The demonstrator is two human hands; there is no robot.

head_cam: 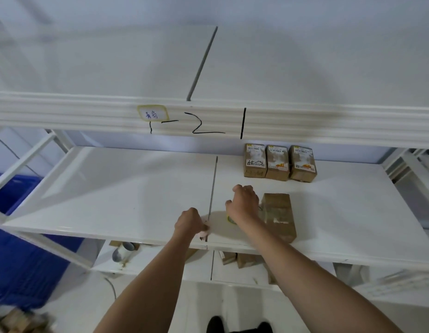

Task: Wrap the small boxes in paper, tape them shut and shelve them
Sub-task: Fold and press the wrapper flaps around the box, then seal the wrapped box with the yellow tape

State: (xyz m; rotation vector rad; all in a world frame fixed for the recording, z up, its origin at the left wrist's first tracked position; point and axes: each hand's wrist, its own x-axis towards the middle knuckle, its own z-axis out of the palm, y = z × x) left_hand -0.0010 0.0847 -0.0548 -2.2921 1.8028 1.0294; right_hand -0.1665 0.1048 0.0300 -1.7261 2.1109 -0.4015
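Observation:
A brown paper-wrapped box (279, 218) lies on the middle shelf (112, 188) near its front edge. My right hand (243, 203) grips a tape roll (230, 219) just left of the box, with only the roll's yellowish rim showing under the fingers. My left hand (189, 222) pinches the free end of the clear tape (220, 225) at the shelf's front edge. The tape is stretched between both hands. Three wrapped, labelled boxes (278, 162) stand side by side at the back right of the same shelf.
The upper shelf rail (304, 121) with a yellow-edged label (152, 113) and black marker numbers hangs above. On the lower shelf lie a grey-white roll (122, 251) and several brown boxes (242, 259). A blue bin (16, 212) stands at the left.

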